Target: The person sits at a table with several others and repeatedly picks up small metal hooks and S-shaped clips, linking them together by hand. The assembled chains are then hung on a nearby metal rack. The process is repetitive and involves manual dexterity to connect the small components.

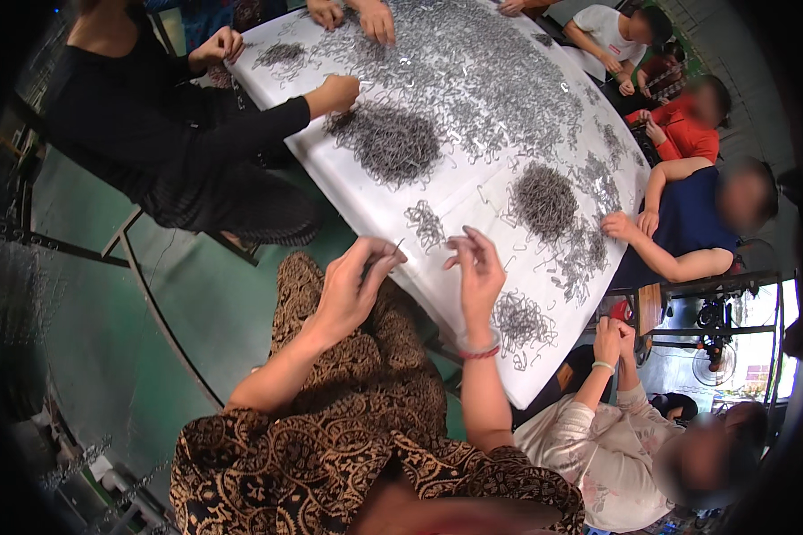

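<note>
My left hand [352, 285] is closed in a pinch at the table's near edge. A thin dark piece of bent wire [399, 243] sticks up from between its thumb and fingertips. My right hand [478, 272] is raised over the table corner, fingers bent but apart, with nothing visible in them. Between and beyond my hands lies a small loose pile of grey bent-wire hooks [426, 224]. Another pile of hooks [522, 323] lies just right of my right wrist.
The white-topped table [459, 192] carries a large dark hook heap [394, 143], a second dense heap [545, 201] and a wide scatter of hooks [491, 76]. Co-workers sit around it; a black-sleeved arm [268, 125] reaches in from the left. Green floor [205, 303] lies at left.
</note>
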The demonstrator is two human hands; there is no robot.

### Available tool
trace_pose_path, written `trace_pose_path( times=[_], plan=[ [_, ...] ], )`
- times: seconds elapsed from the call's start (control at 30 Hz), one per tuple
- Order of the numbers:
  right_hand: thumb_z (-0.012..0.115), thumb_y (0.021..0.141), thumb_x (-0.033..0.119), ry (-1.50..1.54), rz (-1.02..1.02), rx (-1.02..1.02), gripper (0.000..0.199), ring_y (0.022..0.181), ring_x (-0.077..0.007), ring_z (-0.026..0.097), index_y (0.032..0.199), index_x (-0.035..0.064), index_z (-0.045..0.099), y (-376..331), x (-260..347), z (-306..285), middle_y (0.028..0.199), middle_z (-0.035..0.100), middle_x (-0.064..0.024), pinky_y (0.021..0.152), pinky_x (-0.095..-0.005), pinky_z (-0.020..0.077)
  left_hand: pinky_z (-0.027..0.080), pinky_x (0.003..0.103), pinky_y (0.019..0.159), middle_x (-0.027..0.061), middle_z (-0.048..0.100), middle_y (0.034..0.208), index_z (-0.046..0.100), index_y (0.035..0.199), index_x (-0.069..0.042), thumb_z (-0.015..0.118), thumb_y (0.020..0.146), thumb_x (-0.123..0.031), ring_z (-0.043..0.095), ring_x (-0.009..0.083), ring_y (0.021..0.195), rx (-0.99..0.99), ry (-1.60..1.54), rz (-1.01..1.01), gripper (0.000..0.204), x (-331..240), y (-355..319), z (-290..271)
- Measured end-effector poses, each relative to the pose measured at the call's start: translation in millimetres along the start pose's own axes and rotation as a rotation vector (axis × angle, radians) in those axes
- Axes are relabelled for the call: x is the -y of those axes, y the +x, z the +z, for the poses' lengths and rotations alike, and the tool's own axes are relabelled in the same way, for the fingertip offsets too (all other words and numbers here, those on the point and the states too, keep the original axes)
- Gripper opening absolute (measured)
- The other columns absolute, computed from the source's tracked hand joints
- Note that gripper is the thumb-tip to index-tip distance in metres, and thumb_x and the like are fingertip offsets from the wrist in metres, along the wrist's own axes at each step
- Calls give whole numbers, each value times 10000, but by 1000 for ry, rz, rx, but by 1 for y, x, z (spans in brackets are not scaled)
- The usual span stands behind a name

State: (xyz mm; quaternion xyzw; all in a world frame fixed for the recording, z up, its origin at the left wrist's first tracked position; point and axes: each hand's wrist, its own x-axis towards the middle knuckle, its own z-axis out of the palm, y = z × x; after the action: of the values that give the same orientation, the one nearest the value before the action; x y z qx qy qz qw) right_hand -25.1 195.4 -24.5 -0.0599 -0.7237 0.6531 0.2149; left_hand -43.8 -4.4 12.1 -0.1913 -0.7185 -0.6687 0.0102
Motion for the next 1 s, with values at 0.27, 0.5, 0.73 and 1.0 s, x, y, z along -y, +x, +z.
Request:
trace_pose_path(
  times=[0.27,0.5,0.73,1.0],
  plan=[
    [617,873,86,-794,-279,42,213,856,-330,647,1027,-49,675,213,-114,-37,939,655,-225,772,-376,523,510,324,708,139,642,918,576,989,26,606,897,8,647,239,812,46,138,-29,98,21,-3,-13],
    [640,800,56,-948,-93,59,130,815,-429,641,864,-47,686,246,-157,-42,962,636,-287,762,-430,522,505,337,700,138,641,906,577,979,14,623,871,35,636,264,803,12,187,-44,119,24,-2,-19],
    [603,895,63,-131,217,-187,178,679,-231,674,1025,-58,599,219,-129,-54,919,661,-163,570,-317,591,498,342,725,131,646,919,572,964,10,631,850,53,620,270,816,9,254,79,136,17,-9,-32],
    [628,885,51,-170,215,13,261,601,-120,617,1128,-44,620,187,-63,-29,775,650,-93,488,-224,475,499,352,710,135,632,894,579,960,23,629,829,73,622,281,814,-4,227,260,149,-5,-21,-29]
  ],
)
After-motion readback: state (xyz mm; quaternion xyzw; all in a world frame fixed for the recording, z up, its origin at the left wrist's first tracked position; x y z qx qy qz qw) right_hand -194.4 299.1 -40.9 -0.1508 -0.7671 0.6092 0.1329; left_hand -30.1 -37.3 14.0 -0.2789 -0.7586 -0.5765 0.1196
